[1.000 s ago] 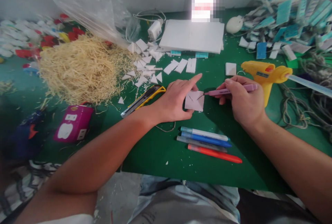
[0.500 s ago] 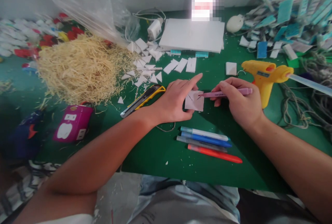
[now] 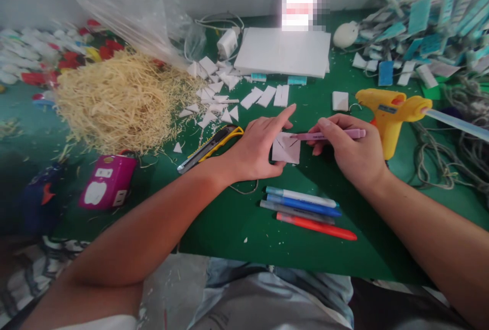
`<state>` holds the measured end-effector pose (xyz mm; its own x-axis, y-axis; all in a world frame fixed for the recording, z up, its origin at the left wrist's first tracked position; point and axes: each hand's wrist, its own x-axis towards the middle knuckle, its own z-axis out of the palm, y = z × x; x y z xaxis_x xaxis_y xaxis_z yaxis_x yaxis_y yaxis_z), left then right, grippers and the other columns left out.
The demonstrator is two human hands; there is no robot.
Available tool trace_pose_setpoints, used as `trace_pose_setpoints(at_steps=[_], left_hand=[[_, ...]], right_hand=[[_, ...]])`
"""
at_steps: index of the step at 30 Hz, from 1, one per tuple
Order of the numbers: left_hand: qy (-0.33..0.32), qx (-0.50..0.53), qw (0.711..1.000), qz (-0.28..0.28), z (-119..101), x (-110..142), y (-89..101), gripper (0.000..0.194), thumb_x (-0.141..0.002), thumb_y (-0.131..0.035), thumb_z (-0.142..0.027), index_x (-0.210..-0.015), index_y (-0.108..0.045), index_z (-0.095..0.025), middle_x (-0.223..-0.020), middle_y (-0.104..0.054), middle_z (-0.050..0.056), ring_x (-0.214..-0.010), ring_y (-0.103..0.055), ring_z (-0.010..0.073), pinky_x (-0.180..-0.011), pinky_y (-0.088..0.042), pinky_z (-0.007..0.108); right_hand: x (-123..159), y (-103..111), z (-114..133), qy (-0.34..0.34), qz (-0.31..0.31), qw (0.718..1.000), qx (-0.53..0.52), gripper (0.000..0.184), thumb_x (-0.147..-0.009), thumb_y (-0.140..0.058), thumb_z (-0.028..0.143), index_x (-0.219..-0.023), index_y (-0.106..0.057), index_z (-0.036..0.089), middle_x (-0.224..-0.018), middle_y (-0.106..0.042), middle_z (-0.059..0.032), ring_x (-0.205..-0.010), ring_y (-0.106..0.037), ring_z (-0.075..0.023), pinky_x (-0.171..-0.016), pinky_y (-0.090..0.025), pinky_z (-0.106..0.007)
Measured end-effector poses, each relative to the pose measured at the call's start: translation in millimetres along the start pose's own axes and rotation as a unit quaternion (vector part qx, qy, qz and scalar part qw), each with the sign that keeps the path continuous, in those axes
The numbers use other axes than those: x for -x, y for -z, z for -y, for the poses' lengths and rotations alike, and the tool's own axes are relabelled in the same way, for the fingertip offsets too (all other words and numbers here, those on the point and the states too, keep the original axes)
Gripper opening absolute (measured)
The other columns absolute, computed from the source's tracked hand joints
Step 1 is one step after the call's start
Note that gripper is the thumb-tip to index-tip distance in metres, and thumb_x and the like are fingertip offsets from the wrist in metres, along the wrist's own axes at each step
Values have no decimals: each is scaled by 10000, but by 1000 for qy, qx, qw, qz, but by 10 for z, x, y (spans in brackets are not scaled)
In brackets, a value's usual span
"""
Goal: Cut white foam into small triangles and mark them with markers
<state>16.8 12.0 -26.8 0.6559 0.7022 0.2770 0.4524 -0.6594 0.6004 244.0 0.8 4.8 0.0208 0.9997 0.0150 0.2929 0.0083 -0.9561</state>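
Note:
My left hand grips a small white foam square between thumb and fingers at its left side, with the index finger raised. Two short dark strokes show on the square's face. In my right hand a pink marker pen is pinched, its tip at the upper right edge of the square. Below the hands lie a white-and-teal pen, a blue pen, a grey pen and a red pen, side by side. Beside my left wrist rests a yellow-and-black utility knife.
A yellow glue gun stands to the right, near tangled grey cords. White foam scraps and foam sheets lie behind the hands. Left are a straw heap and a magenta power adapter. Foam offcuts pile up back right.
My right hand has shifted slightly left with the pink marker pen. The stroke at the square's upper right now shows more clearly. My left hand stays nearly still.

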Motion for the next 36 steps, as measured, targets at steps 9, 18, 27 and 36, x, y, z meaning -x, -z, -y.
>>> trace_pose_setpoints(at_steps=[9,18,27,36], left_hand=[[8,6,1000,1,-12,-4,10,1042,-824,-675,-161,-1707,-128,-250,-1496,-588,140,-1296,-591,313,-1180,-425,514],[10,9,1000,0,-9,-3,-5,1050,-828,-680,-160,-1711,-120,-258,-1497,-593,140,-1288,-595,319,-1169,-431,524],[13,0,1000,7,3,-2,3,1080,-839,-697,-181,-1718,-78,-286,-1493,-599,132,-1298,-591,326,-1164,-436,517],[11,3,1000,2,-4,-6,3,1053,-828,-684,-169,-1713,-122,-264,-1481,-608,145,-1301,-595,333,-1159,-441,533]], right_hand=[[-6,-12,0,4,14,1000,16,203,-887,-751,285,-685,-744,266,-541,-675,16,-457,-598,-137,-468,-490,-265],[-6,10,0,2,35,999,31,267,-887,-791,409,-666,-741,267,-543,-675,2,-449,-580,-147,-459,-484,-283],[-5,4,23,-9,48,998,38,285,-879,-779,431,-654,-745,260,-511,-637,16,-451,-570,-141,-466,-478,-281],[-4,9,-2,0,39,999,33,259,-864,-795,439,-678,-754,264,-515,-638,13,-459,-574,-149,-450,-471,-284]])
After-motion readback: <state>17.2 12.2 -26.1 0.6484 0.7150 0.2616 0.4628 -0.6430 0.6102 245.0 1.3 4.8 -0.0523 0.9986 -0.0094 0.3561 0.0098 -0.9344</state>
